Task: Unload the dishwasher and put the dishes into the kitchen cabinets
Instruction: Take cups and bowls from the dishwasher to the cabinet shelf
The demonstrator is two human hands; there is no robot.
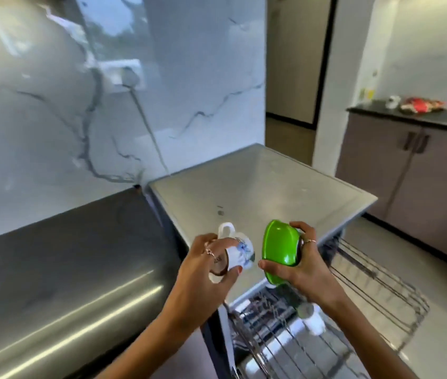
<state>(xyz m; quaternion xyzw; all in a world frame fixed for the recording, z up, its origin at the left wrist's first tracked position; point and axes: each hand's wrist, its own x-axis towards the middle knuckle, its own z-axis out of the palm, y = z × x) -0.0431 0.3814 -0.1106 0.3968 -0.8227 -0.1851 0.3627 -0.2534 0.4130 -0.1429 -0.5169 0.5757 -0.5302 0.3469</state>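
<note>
Left hand (206, 265) curled around white teacup (237, 251), grip closed on cup body; thumb below near the rim, fingers over the top. Cup tipped on its side, handle up and away, blue floral print on the wall, brownish interior facing the palm. Rings on two fingers.

Right hand (297, 265) grasping green bowl (281, 251), grip closed: thumb on the near rim, fingers wrapped behind the back. Bowl held on edge, glossy green inside facing left toward the cup; dark outer side only partly visible. Ring on one finger. Cup and bowl near each other, not touching, both held in the air above the front edge of the dishwasher top (266, 184).

Below the hands: open dishwasher (247, 332) with upper wire rack (375, 291) pulled out to the right; white item (314, 321) in the rack, blurred, kind cannot be told. Lower rack contents indistinct.

Grey flat surface of the dishwasher top directly behind the hands. Dark glossy counter surface (61, 269) to the left. Marble-veined wall panel (39, 119) behind, with wall socket (122, 75) and cord running down. Far right: cabinet (408, 170) with dark top carrying a red-patterned item (419, 104) and a small white object (392, 101). Doorway (296, 67) beyond.
</note>
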